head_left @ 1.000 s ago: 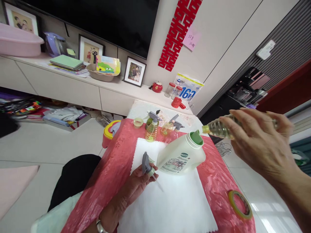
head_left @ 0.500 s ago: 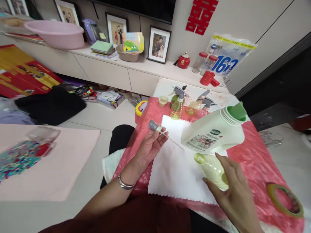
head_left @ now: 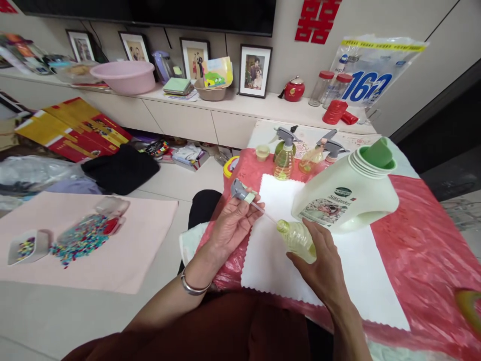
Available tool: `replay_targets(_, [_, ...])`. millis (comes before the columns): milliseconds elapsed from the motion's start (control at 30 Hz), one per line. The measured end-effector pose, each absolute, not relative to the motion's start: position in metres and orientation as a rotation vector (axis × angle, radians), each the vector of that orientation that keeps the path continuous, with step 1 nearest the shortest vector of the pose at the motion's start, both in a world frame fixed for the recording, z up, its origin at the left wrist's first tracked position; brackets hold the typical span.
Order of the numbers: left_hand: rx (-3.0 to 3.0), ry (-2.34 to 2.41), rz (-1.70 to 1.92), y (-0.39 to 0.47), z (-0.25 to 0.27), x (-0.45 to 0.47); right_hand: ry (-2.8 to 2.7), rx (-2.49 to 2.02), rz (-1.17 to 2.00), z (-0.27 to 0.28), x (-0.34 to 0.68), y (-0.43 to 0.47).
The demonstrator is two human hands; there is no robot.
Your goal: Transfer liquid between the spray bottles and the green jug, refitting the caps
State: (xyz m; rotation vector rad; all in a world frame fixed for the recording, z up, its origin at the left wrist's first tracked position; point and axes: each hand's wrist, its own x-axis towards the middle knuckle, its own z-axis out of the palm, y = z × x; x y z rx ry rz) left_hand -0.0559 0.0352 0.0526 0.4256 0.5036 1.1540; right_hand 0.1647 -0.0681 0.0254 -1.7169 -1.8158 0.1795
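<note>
My left hand (head_left: 235, 223) is closed around a grey spray nozzle (head_left: 240, 191), whose thin dip tube points right and down. The tube's end is at the mouth of a clear yellowish bottle (head_left: 296, 236); I cannot tell if it is inside. My right hand (head_left: 319, 260) grips that bottle by its lower part, with the neck tilted left toward the nozzle. A white scalloped cloth (head_left: 270, 265) lies beneath both hands. Just beyond my right hand stands a large pale green detergent jug (head_left: 345, 188) with a green cap piece (head_left: 378, 154) in its mouth.
Several spray bottles, one a clear ribbed bottle (head_left: 283, 163), stand at the table's far side beside a small cup (head_left: 262, 152). A roll of tape (head_left: 469, 308) lies at the right edge. Colourful beads (head_left: 84, 235) cover part of a pink cloth (head_left: 150, 235) to the left.
My right hand has brought the bottle left toward the nozzle, and the dip tube now meets its mouth. The camera view has shifted left.
</note>
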Motion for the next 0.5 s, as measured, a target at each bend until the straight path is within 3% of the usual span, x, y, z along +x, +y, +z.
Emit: replay_targets(500, [0.748, 0.625, 1.175, 0.020, 0.068, -0.036, -1.775, -1.416, 0.461, 0.039, 0.155, -0.038])
